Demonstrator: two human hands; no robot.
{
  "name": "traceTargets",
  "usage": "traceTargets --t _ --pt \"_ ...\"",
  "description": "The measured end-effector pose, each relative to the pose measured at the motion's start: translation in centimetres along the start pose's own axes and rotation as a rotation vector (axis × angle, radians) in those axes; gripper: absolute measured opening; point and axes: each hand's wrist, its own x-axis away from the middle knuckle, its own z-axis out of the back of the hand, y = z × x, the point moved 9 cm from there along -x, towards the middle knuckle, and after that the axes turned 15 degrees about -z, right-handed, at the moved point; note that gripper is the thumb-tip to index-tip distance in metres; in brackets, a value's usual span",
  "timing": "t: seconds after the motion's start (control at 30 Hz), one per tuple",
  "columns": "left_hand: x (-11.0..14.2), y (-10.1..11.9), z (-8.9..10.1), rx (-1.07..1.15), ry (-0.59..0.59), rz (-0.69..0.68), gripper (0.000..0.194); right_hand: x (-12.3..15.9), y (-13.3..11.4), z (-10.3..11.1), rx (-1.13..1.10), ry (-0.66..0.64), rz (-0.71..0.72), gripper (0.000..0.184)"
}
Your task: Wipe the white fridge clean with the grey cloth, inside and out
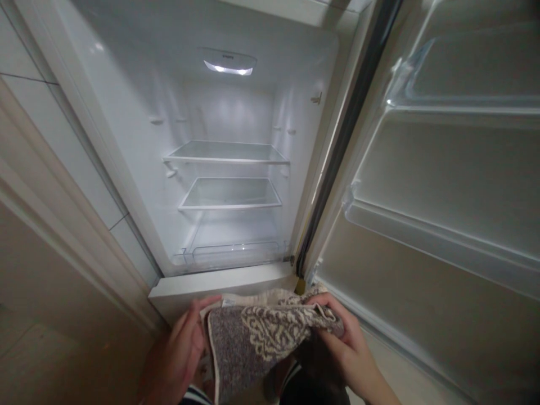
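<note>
A grey and cream patterned cloth (257, 334) is held between both hands at the bottom of the view, in front of an open white fridge (126, 140). My left hand (179, 349) grips the cloth's left edge, fingers curled round it. My right hand (350, 343) pinches the cloth's upper right corner. Both hands sit just below the fridge's lower front ledge (219, 281).
Inside the fridge are two glass shelves (228, 153), a bottom drawer (232, 250) and a lit lamp (228, 67). The open door (442, 169) with clear door bins stands at the right. A tiled wall (25, 73) and a beige panel (50, 253) stand at the left.
</note>
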Motion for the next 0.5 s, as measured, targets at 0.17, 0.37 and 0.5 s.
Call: traceTargets --t 0.17,0.37,0.5 --pt "2.5 -2.4 -3.4 0.102 -0.149 0.121 0.079 -1.1 0.7 -0.8 -0.007 0.056 -0.09 0.024" --pt "2.3 -3.6 -4.7 -0.102 -0.298 -0.024 0.063 -1.7 -0.8 -1.6 0.018 0.027 -0.065 0.024" --pt "1.0 -2.4 -2.5 -0.251 -0.191 -0.093 0.056 -2.1 -1.1 -0.9 0.072 0.032 -0.03 0.026"
